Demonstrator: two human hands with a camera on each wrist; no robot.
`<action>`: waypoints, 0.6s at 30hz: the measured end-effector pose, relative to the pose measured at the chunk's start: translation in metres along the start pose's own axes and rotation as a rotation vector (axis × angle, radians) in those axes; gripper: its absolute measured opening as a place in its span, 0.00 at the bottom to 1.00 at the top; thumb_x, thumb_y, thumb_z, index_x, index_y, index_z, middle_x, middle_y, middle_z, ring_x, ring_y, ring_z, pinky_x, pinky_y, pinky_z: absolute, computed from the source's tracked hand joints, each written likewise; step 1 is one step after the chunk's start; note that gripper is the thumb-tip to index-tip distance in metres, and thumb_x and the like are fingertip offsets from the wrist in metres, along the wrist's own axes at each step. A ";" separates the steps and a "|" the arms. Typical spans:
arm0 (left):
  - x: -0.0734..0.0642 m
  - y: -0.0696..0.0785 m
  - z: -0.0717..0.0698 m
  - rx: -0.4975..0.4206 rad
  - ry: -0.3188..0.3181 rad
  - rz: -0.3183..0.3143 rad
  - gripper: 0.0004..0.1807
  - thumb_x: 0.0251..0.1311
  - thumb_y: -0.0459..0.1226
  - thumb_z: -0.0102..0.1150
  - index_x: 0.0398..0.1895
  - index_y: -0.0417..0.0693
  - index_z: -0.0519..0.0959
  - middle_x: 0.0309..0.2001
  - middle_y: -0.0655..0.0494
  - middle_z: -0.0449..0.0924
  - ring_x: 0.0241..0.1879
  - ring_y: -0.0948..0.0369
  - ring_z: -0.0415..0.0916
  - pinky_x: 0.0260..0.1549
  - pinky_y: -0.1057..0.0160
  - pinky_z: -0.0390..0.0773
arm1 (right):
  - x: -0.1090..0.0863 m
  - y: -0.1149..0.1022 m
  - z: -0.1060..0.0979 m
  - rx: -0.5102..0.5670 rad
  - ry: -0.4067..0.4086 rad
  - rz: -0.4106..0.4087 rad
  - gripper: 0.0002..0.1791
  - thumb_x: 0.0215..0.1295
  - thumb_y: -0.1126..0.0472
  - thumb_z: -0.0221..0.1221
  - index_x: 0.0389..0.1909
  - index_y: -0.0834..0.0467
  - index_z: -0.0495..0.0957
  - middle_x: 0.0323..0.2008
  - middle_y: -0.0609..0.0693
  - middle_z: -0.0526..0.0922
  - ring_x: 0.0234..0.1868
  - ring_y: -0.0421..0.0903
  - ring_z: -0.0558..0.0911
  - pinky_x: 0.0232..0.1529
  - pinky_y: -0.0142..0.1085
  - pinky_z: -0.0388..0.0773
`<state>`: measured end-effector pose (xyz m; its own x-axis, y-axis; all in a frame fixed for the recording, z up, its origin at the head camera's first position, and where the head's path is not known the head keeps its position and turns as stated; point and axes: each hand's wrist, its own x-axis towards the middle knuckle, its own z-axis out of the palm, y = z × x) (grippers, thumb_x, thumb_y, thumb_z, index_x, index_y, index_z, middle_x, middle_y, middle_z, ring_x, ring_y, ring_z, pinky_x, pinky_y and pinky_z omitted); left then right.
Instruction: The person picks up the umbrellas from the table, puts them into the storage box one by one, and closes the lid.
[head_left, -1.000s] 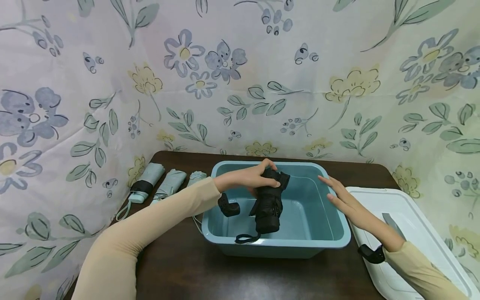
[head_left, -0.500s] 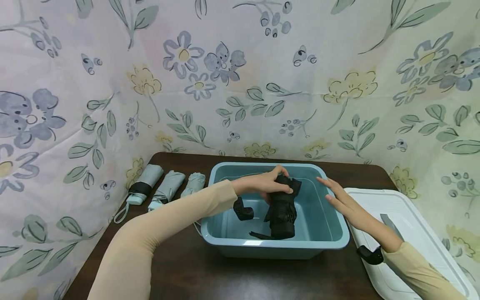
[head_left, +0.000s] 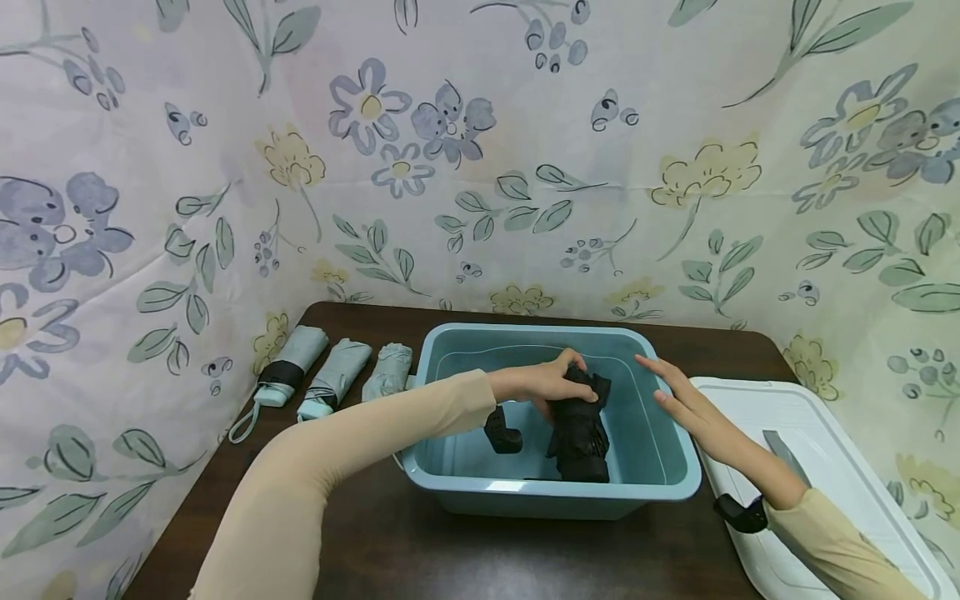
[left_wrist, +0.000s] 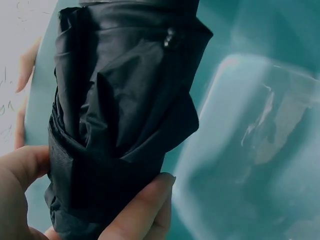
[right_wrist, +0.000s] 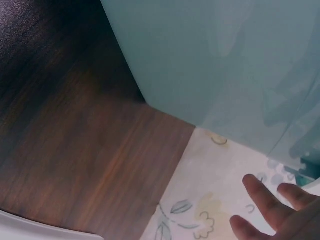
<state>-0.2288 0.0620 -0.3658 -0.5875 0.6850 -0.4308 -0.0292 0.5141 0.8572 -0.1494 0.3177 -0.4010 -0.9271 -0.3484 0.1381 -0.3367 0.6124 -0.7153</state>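
A folded black umbrella (head_left: 581, 442) is held in my left hand (head_left: 549, 383), low inside a light blue plastic bin (head_left: 547, 502). In the left wrist view, the thumb and fingers (left_wrist: 145, 207) grip the gathered black cloth of the umbrella (left_wrist: 120, 115) at one end. My right hand (head_left: 697, 408) is beside the bin's right rim with its fingers straight. The right wrist view puts that hand (right_wrist: 280, 215) near the bin's outer wall (right_wrist: 220, 60); whether it touches the rim, I cannot tell.
Left of the bin lie three folded light blue-green umbrellas (head_left: 292, 367), (head_left: 337, 375), (head_left: 390, 371) on the dark wooden table (head_left: 525, 558). A white lid (head_left: 832, 467) lies at the right, under my right forearm. Flowered cloth (head_left: 495, 167) hangs behind the table.
My left hand has carried the black umbrella rightward and lower into the bin, its strap end dropping behind the front rim. The right hand stays in about the same place.
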 end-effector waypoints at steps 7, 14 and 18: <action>0.010 -0.003 0.008 0.002 0.046 0.000 0.26 0.59 0.45 0.58 0.56 0.55 0.57 0.59 0.38 0.54 0.38 0.49 0.75 0.36 0.45 0.79 | 0.000 -0.002 -0.001 -0.003 0.004 -0.017 0.28 0.72 0.59 0.41 0.71 0.44 0.49 0.72 0.59 0.42 0.69 0.67 0.46 0.50 0.72 0.52; 0.020 -0.004 0.018 0.084 0.099 -0.015 0.26 0.58 0.47 0.58 0.55 0.56 0.58 0.59 0.39 0.53 0.48 0.50 0.64 0.35 0.52 0.80 | 0.001 -0.003 -0.002 -0.051 0.023 -0.038 0.29 0.72 0.60 0.41 0.72 0.46 0.49 0.72 0.61 0.42 0.67 0.71 0.49 0.47 0.73 0.55; 0.025 -0.009 0.026 0.175 0.116 -0.004 0.25 0.58 0.49 0.58 0.54 0.57 0.59 0.56 0.41 0.57 0.48 0.53 0.60 0.35 0.59 0.73 | 0.000 -0.002 -0.002 -0.086 0.033 -0.033 0.29 0.72 0.58 0.42 0.72 0.45 0.49 0.72 0.61 0.42 0.66 0.71 0.52 0.47 0.72 0.58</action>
<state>-0.2227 0.0879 -0.3921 -0.6771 0.6239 -0.3903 0.1030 0.6055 0.7892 -0.1492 0.3179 -0.3983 -0.9197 -0.3467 0.1842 -0.3788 0.6601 -0.6486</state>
